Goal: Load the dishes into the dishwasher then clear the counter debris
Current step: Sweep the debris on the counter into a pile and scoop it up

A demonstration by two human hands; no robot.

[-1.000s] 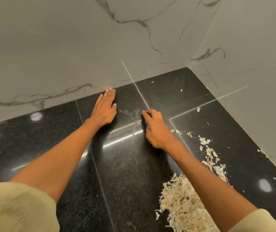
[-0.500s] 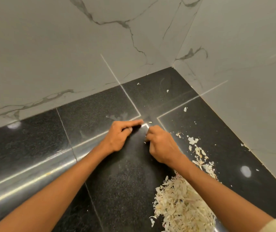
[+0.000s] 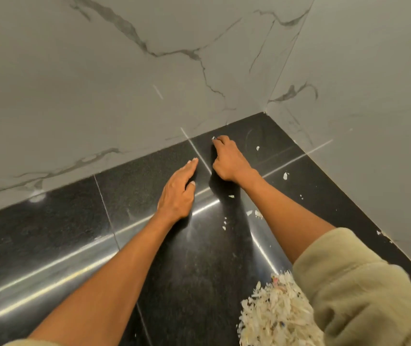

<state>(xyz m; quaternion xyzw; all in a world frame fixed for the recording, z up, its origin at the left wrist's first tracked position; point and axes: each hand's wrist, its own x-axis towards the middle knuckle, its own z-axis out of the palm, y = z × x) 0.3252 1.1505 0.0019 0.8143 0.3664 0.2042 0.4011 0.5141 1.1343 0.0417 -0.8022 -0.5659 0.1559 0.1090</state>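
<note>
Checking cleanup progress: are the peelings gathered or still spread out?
Mostly gathered: one big pile sits by the right sleeve, but loose bits still dot the counter toward the corner.

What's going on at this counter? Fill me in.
A person is clearing pale scraps off a black counter. The right hand, fingers curled, reaches toward the back wall, a small flake at its fingertips. The left hand lies flat beside it. A big scrap pile sits near the right sleeve; loose flakes remain scattered.
</note>
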